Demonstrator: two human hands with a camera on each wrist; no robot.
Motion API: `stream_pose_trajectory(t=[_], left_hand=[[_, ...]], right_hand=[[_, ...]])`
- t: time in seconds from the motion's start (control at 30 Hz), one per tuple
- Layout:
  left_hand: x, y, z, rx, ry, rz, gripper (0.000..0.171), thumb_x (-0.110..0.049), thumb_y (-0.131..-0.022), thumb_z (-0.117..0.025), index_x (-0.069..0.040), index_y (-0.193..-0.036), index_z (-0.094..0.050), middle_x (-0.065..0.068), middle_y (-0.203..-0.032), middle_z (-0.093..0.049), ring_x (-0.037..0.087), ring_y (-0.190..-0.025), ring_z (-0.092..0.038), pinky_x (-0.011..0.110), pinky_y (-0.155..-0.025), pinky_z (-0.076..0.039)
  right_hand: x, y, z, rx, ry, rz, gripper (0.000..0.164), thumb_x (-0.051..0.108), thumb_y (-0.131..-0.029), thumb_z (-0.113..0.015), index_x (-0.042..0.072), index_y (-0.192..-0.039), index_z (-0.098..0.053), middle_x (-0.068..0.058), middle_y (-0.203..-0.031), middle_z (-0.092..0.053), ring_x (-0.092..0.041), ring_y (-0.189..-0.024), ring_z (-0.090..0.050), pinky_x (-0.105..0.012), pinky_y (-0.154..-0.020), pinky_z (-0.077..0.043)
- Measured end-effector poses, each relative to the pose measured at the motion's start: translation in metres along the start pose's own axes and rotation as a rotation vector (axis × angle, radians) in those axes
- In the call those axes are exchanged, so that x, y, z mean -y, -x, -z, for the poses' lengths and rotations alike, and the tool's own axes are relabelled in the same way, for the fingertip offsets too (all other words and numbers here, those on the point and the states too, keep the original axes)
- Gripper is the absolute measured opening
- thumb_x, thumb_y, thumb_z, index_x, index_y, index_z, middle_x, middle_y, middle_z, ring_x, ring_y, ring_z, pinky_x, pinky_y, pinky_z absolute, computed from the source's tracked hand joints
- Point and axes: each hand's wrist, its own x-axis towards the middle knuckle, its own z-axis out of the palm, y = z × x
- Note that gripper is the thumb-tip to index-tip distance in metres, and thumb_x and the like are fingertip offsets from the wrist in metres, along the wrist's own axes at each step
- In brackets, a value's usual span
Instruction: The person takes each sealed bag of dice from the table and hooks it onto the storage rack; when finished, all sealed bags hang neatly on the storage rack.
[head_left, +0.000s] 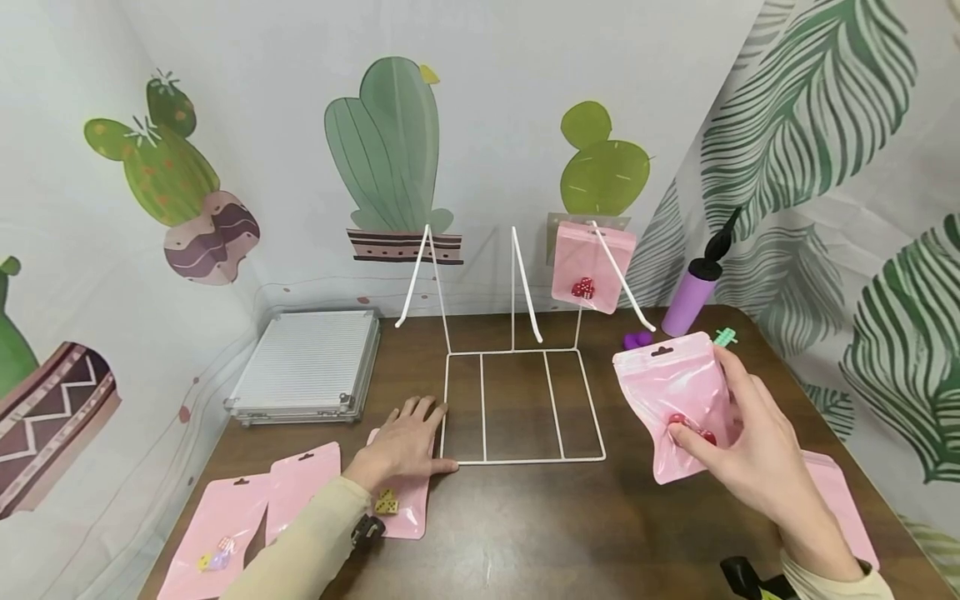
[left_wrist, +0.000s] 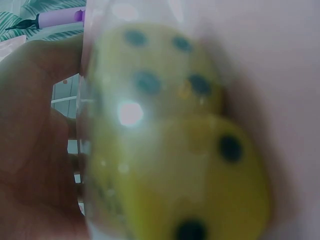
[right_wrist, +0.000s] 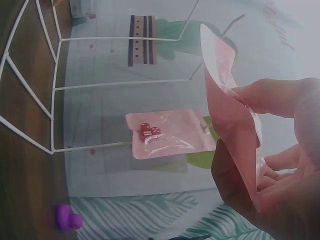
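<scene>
My right hand (head_left: 757,450) pinches a pink zip bag (head_left: 675,383) with red dice inside, thumb in front and fingers behind, raised to the right of a white wire rack (head_left: 486,417). In the right wrist view this bag (right_wrist: 232,130) appears edge-on. Another pink bag with red dice (head_left: 592,258) hangs on the rack's right hook. My left hand (head_left: 401,446) rests with spread fingers over a pink bag with yellow dice (head_left: 408,512), its thumb by the rack's front left corner. Those yellow dice (left_wrist: 195,170) fill the left wrist view.
Two more pink bags (head_left: 217,525) lie at the front left; another pink bag (head_left: 840,508) lies beyond my right forearm. A silver case (head_left: 307,367) stands at the back left. A purple pump (head_left: 690,300) and a small purple rubber duck (head_left: 637,340) are at the back right.
</scene>
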Motion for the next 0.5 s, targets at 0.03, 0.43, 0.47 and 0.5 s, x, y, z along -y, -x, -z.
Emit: stream_pose_trajectory(t=[0.03, 0.43, 0.47, 0.5], left_hand=[[0.0, 0.0, 0.0, 0.0, -0.001, 0.001, 0.1, -0.072, -0.073, -0.067, -0.012, -0.148, -0.039, 0.017, -0.151, -0.037, 0.04, -0.138, -0.034, 0.062, -0.108, -0.034], [0.0, 0.0, -0.001, 0.008, -0.003, 0.004, 0.1, -0.072, -0.074, -0.066, -0.012, -0.149, -0.037, 0.016, -0.151, -0.036, 0.04, -0.139, -0.033, 0.062, -0.108, -0.034], [0.0, 0.0, -0.001, 0.008, -0.005, 0.004, 0.1, -0.072, -0.074, -0.065, -0.012, -0.149, -0.037, 0.016, -0.151, -0.036, 0.04, -0.139, -0.033, 0.062, -0.108, -0.034], [0.0, 0.0, -0.001, 0.006, -0.005, 0.002, 0.1, -0.072, -0.074, -0.066, -0.012, -0.149, -0.037, 0.017, -0.151, -0.036, 0.04, -0.139, -0.033, 0.062, -0.108, -0.034]], right_hand=[[0.001, 0.0, 0.001, -0.001, -0.003, 0.003, 0.109, 0.008, -0.056, -0.092, 0.015, -0.15, -0.037, -0.011, -0.096, -0.053, -0.002, -0.082, -0.034, -0.02, -0.058, -0.029], [0.02, 0.008, 0.014, -0.058, -0.092, 0.089, 0.116, -0.005, -0.047, -0.092, 0.012, -0.149, -0.04, 0.001, -0.105, -0.052, 0.0, -0.088, -0.039, -0.01, -0.066, -0.035], [0.021, 0.008, 0.015, -0.062, -0.1, 0.102, 0.116, -0.005, -0.046, -0.092, 0.01, -0.149, -0.04, 0.003, -0.106, -0.051, 0.0, -0.088, -0.04, -0.009, -0.067, -0.035], [0.021, 0.008, 0.015, -0.066, -0.107, 0.114, 0.116, -0.006, -0.045, -0.092, 0.009, -0.148, -0.04, 0.007, -0.108, -0.051, 0.0, -0.089, -0.04, -0.008, -0.068, -0.036]])
